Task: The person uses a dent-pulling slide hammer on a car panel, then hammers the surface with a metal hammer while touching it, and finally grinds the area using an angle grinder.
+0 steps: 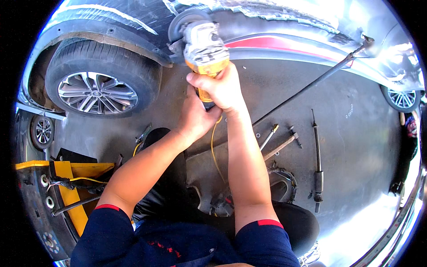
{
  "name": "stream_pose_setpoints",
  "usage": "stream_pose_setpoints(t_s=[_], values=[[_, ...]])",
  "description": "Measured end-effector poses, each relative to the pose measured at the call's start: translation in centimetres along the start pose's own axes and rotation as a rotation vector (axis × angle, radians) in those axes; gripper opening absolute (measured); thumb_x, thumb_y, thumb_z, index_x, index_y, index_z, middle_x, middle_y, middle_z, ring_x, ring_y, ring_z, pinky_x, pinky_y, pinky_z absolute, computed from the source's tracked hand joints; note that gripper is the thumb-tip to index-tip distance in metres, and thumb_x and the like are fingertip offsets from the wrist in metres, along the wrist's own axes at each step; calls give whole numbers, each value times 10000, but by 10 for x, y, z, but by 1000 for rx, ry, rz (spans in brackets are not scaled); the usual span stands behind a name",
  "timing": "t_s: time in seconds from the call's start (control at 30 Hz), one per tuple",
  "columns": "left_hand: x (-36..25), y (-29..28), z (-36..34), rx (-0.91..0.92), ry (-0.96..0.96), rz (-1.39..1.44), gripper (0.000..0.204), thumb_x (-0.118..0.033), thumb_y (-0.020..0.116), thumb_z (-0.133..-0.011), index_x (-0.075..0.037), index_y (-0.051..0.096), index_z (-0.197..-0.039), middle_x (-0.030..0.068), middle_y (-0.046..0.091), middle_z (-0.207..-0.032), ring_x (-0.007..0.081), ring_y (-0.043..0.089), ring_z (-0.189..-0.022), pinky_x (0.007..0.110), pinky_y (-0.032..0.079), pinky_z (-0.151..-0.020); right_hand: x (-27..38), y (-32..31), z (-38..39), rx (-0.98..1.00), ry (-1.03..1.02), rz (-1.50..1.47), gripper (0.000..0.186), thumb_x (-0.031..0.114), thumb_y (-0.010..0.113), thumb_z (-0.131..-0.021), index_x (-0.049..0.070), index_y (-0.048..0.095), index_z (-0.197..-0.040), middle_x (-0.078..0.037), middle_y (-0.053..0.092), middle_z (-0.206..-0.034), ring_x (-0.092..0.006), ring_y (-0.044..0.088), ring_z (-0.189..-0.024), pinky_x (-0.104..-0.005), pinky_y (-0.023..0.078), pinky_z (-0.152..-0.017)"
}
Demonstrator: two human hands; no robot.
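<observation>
Currently 2 hands hold the grinder [207, 51] up in front of the car [275, 29], its head just right of the large wheel [98, 95]. The right hand [226, 88] has its fingers closed around the orange body, the thumb laid across it. The left hand [198, 113] sits lower, its fingers wrapped snugly about the rear end, their tips partly hidden. Whether the disc [189, 21] touches the car, I cannot tell. A red stripe [258, 42] runs along the car, to the right of the grinder's head. From behind the right forearm [247, 164], a long rod [311, 83] slants up to the car. On the floor [356, 151], to the right of that forearm, lie a hammer [284, 144], a yellow-tipped tool [269, 136] near it and, farther right, a long dark bar [318, 175]. A yellow cord [213, 149] shows between the forearms. At far left stands a black-and-yellow machine [66, 191].
</observation>
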State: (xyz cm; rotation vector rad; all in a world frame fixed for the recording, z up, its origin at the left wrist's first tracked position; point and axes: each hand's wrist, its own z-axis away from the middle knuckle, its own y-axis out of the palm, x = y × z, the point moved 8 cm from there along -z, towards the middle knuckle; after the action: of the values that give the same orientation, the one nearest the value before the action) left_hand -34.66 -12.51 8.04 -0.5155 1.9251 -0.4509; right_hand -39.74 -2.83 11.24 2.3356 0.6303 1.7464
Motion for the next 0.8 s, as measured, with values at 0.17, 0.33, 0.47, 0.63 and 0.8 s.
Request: stream_pose_setpoints(t_s=[0.17,0.33,0.47,0.63,0.8], values=[[-30,12,-27,181,-204,-183,764,-227,826,-772,33,416,-1362,310,650,-1175,479,642,-1132,494,523,-968,7,-49,-2,-185,-92,-225,347,161,712,-794,-13,650,-1088,-129,700,-836,-236,696,-758,-366,588,-715],[16,-9,-2,-16,-67,-126,703,-165,782,-807,25,424,-1381,234,673,-1184,389,672,-1133,445,527,-959,-9,6,-6,-10,-22,-30,462,77,863,-692,20,690,-1116,-45,734,-1010,-138,675,-920,-329,551,-878],[20,-15,9,112,-181,-111,778,-210,808,-798,-3,389,-1420,248,662,-1211,403,671,-1129,455,537,-936,-12,8,10,-68,46,-54,456,83,853,-706,8,687,-1123,-50,727,-1027,-139,669,-929,-328,544,-865],[-27,8,32,254,227,-168,862,-289,824,-769,45,356,-1413,311,598,-1220,478,665,-1042,526,564,-875,-10,-51,60,-245,37,-396,583,274,735,-761,-3,561,-1243,-158,655,-957,-303,664,-883,-444,565,-819],[-47,43,65,843,201,206,930,-315,787,-845,37,260,-1526,325,550,-1341,469,611,-1190,506,514,-1003,-19,-139,114,-338,-10,-703,629,430,757,-765,29,523,-1191,-91,562,-918,-252,560,-844,-430,482,-832]])
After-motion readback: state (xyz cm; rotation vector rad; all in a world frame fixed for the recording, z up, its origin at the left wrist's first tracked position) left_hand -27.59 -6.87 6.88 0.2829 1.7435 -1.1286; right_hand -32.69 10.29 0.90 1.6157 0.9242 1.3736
